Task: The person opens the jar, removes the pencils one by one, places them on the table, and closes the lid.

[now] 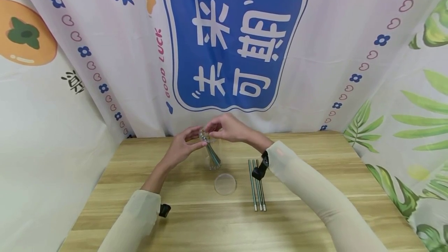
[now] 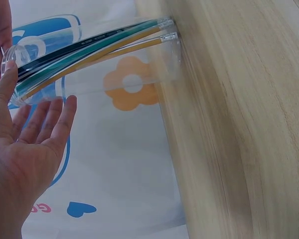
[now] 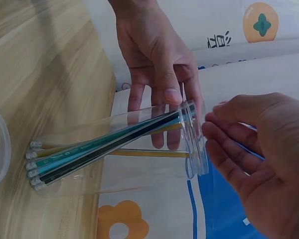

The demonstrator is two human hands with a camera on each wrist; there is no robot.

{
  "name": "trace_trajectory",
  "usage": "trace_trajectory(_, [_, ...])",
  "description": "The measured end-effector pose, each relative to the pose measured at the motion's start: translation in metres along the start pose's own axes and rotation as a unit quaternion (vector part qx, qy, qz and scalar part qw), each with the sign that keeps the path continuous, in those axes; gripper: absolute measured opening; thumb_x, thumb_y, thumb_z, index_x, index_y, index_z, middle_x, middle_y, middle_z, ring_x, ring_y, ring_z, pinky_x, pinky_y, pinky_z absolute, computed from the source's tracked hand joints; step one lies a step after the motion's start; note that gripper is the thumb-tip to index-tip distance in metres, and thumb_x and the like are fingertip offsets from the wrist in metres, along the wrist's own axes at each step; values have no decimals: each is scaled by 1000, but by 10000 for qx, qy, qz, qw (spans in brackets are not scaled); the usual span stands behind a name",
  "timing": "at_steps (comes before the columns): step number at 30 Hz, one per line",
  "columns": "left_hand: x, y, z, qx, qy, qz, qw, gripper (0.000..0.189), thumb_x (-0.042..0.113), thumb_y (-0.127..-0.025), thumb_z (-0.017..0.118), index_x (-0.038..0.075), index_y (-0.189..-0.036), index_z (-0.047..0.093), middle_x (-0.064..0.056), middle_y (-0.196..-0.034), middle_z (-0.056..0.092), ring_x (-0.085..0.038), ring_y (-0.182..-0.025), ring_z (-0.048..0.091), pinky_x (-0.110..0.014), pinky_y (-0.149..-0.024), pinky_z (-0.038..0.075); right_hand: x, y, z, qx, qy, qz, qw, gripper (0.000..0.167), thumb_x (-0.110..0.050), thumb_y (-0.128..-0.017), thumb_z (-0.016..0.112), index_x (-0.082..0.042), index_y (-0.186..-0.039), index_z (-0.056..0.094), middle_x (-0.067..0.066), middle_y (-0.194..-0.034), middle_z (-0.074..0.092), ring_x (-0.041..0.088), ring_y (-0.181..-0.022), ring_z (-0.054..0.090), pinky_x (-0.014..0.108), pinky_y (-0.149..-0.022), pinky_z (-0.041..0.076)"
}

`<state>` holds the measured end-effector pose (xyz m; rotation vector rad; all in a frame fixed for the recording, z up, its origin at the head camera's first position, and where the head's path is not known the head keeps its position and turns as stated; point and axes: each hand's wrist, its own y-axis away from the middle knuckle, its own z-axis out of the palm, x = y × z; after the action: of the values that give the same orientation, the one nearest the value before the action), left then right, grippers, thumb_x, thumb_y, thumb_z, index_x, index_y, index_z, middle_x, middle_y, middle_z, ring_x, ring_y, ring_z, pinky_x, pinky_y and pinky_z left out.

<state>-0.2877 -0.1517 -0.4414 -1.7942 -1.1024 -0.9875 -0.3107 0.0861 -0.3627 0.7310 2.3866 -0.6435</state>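
Observation:
A tall clear plastic jar (image 3: pixel 149 172) stands upright near the back of the wooden table. Several pencils (image 3: pixel 109 148), dark, teal and yellow, lean inside it with their eraser ends on the bottom. My left hand (image 1: pixel 182 146) holds the jar near its rim, thumb on one side and fingers on the other. Over the mouth is my right hand (image 1: pixel 229 127), its fingers loosely bent beside the rim (image 3: pixel 199 144). No pencil shows between the right fingers in the right wrist view; whether they touch the rim is unclear.
A round clear lid (image 1: pixel 225 184) lies flat on the table in front of the jar. Several more pencils (image 1: pixel 257 186) lie side by side to its right, below my right wrist. Behind the table's back edge hangs a printed curtain (image 1: pixel 147 100).

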Motion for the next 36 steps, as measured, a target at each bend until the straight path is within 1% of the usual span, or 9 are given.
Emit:
trace_trajectory(5, [1, -1, -1, -38, 9, -4, 10000, 68, 20, -94, 84, 5, -153, 53, -19, -147, 63, -37, -136, 60, -56, -112, 52, 1, -6, -2, -298, 240, 89, 9992, 16, 2, -96, 73, 0, -111, 80, 11, -107, 79, 15, -95, 75, 20, -87, 61])
trace_trajectory(10, [-2, -1, -1, -57, 53, 36, 10000, 66, 23, -93, 84, 6, -151, 56, -17, -145, 64, -36, -135, 61, -54, -111, 53, 1, -11, -5, -551, 302, 124, 9979, 16, 2, -97, 73, 1, -111, 80, 12, -108, 79, 16, -97, 75, 20, -89, 61])
trace_trajectory(16, [-3, -1, -1, -50, 47, 135, 9999, 65, 24, -94, 84, 7, -150, 57, -16, -144, 65, -35, -134, 61, -59, -112, 51, 1, -16, -7, -828, 266, 88, 9962, 12, 3, -96, 74, 2, -107, 79, 11, -104, 79, 15, -95, 75, 20, -88, 61])
trace_trajectory(25, [-3, -1, 0, -29, 58, 99, 9999, 66, 13, -95, 82, 2, -153, 52, -21, -147, 61, -40, -136, 59, -62, -112, 49, 1, -23, -8, -1072, 270, 249, 9936, 7, 2, -96, 75, -1, -100, 80, 8, -98, 78, 12, -90, 73, 21, -84, 61])
trace_trajectory(29, [-3, -1, -1, -23, 32, 100, 9999, 65, 16, -95, 83, 4, -152, 54, -19, -147, 62, -38, -135, 60, -60, -111, 51, 0, -26, -9, -1201, 266, 288, 9920, 6, 2, -96, 76, -1, -100, 80, 8, -96, 78, 12, -88, 73, 21, -83, 61])
trace_trajectory(33, [-4, -1, -2, -37, 12, 124, 9999, 64, 21, -94, 84, 7, -151, 56, -16, -146, 63, -35, -135, 61, -53, -110, 54, 0, -29, -10, -1367, 225, 388, 9896, 6, 2, -95, 76, 0, -100, 80, 8, -96, 79, 12, -87, 73, 21, -82, 61])
trace_trajectory(36, [-4, -1, -2, -55, 21, 160, 9999, 64, 21, -95, 83, 7, -151, 56, -16, -147, 63, -35, -135, 61, -51, -109, 56, -1, -32, -12, -1488, 181, 479, 9875, 7, 3, -95, 76, 0, -101, 79, 8, -96, 79, 12, -88, 73, 21, -83, 61])
